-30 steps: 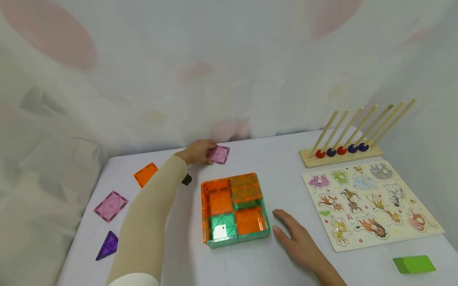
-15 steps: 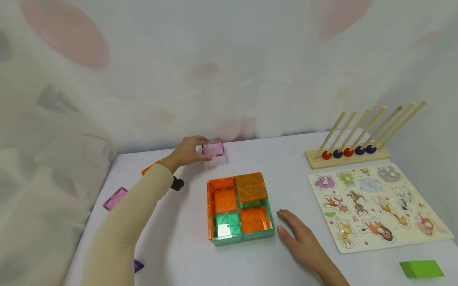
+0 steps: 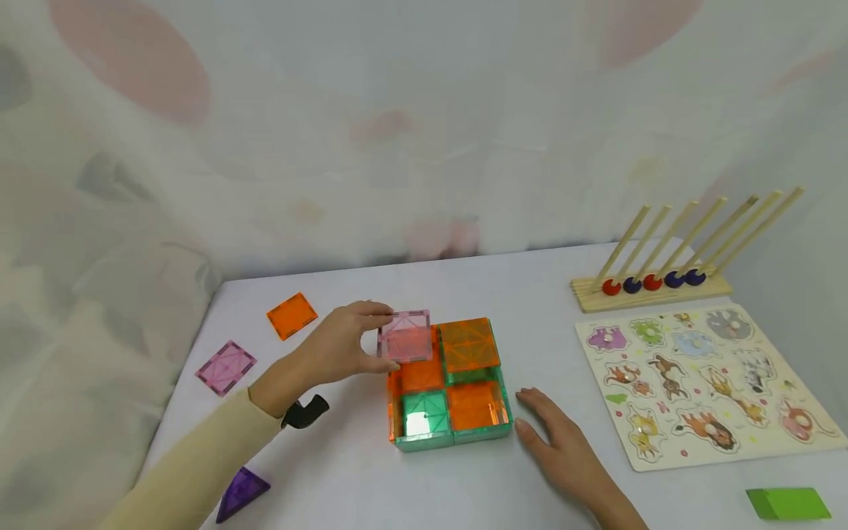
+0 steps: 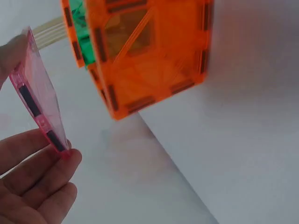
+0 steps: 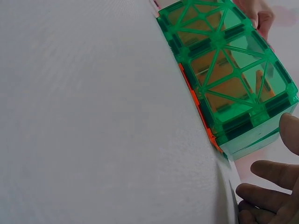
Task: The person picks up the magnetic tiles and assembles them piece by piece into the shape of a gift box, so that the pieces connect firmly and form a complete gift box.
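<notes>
No writing or numbers can be read anywhere, though the animal puzzle board may be too small to tell.

Tile box at tabletop centre. Left hand just left of box, holding square tile over box's far-left compartment. Right hand flat on tabletop just right of box. Two loose square tiles far left; triangle tile near-left edge. Peg rack far right; animal puzzle board before it; block near-right corner.
</notes>
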Demonstrator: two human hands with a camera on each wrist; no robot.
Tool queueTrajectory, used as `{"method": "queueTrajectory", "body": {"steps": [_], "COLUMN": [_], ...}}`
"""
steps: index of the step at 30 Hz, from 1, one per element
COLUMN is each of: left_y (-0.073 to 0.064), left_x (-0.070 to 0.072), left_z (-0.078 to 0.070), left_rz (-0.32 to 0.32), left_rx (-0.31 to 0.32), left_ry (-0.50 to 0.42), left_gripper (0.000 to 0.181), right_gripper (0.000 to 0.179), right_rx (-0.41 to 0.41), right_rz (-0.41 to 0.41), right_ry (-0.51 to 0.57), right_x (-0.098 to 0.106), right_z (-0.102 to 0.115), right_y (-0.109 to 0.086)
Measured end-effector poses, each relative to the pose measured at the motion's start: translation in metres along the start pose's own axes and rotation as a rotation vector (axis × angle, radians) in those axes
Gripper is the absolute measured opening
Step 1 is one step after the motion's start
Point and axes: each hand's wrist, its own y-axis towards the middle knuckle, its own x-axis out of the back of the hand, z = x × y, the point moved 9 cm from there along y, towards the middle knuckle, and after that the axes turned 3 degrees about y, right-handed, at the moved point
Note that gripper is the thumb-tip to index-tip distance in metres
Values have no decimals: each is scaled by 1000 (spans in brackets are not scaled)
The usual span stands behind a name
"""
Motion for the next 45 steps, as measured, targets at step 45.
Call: {"method": "queueTrajectory", "body": {"steps": [45], "left_y": [-13], "left_x": [-48], "left_z": [18], "left_rz": [-92], "left_rx": [82], "left_ry": [-209], "left_gripper": [76], "right_gripper": [50], "right_rx": [14], "right_rz": [20], "right_ry": [-20], "right_x": [-1], "right_z": [3], "right_y": [0]}}
